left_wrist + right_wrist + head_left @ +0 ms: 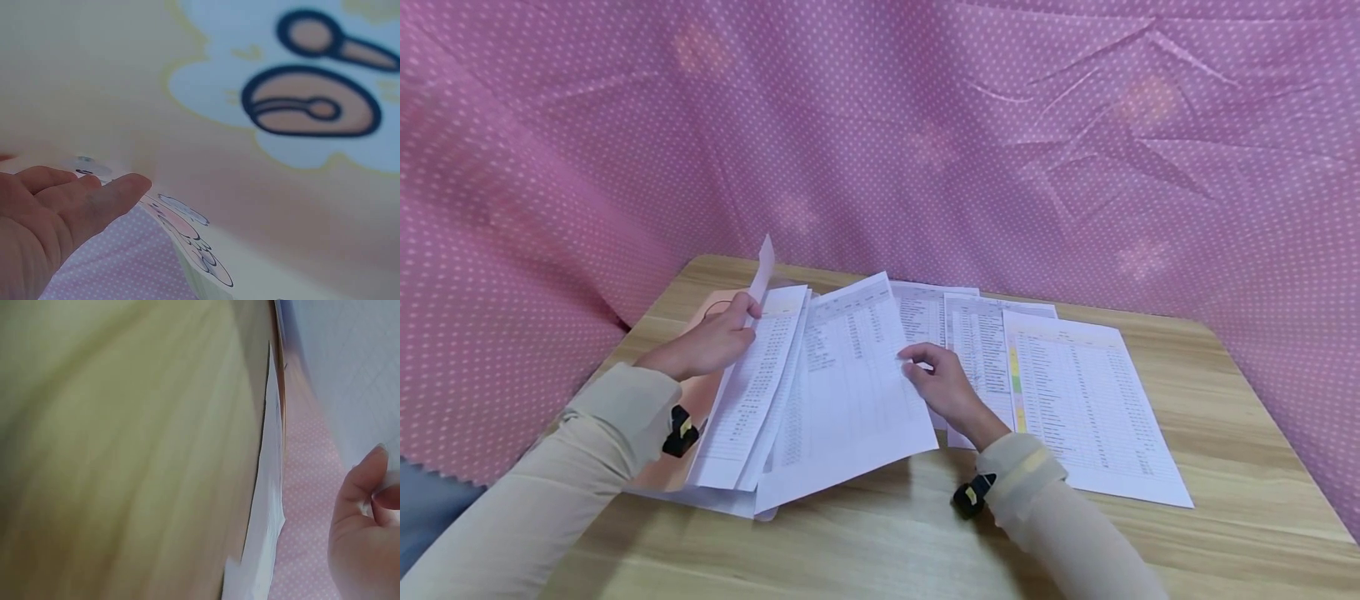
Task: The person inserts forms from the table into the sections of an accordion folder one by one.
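Item one, the pink dotted cloth (925, 125), hangs behind and around everything I see. Item two, the wooden surface (1225, 467), carries all the paper. Item three, a row of printed sheets (1090, 408) lying flat, begins just beyond my right hand's fingertips and runs off to its right; I judge these already dealt out. Item four, a peach-coloured folder (666, 467) with a cartoon print, lies under my left hand, with a stack of pages (748, 400) fanned on it just right of that hand, which I judge not yet dealt with. Item five, a single tabled sheet (850, 392), lies between the hands, overlapping the stack. My right hand (943, 383) pinches its right edge, thumb against finger. My left hand (711, 342) grips one lifted page (763, 271) by its edge.
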Action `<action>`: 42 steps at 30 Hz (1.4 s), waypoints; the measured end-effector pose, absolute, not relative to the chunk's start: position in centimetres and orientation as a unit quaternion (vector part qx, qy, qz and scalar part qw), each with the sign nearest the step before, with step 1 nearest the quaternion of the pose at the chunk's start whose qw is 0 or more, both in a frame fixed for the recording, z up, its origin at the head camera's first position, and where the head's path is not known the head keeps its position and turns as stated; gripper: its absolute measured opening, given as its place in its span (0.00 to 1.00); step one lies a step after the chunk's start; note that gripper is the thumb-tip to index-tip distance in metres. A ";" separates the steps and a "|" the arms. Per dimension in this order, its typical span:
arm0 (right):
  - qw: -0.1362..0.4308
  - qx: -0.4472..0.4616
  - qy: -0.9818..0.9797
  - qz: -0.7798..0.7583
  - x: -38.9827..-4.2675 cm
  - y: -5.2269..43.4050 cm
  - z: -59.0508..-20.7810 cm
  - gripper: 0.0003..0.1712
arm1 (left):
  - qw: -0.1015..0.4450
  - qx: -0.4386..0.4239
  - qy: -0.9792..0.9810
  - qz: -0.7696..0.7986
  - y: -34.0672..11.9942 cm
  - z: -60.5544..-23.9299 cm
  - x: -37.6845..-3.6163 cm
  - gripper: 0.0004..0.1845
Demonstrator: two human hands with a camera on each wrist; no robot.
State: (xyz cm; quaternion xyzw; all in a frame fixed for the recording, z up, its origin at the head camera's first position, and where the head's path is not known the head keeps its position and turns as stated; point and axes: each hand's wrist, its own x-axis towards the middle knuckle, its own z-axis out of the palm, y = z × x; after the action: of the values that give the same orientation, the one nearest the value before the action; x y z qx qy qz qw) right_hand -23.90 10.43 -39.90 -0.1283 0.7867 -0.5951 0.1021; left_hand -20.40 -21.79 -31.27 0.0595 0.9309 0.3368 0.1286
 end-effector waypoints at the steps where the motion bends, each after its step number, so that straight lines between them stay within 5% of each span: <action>1: 0.101 -0.126 0.785 -0.598 -23.9 10.2 -39.9 0.11 | 0.130 0.060 0.930 0.338 -21.8 -31.3 -20.4 0.14; 17: 0.059 -0.106 0.777 -0.618 -23.8 8.4 -40.2 0.10 | 0.109 0.067 0.935 0.330 -21.9 -31.5 -20.7 0.15; 42: 0.136 -0.078 0.742 -0.652 -22.2 5.7 -39.8 0.07 | 0.103 0.072 0.937 0.326 -21.9 -31.3 -20.4 0.14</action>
State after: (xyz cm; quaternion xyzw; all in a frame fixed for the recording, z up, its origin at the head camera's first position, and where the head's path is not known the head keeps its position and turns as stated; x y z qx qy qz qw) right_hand -22.22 5.74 -39.80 -0.0781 0.7419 -0.6519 0.1361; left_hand -20.41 -21.87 -31.27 0.0720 0.9368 0.3263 0.1033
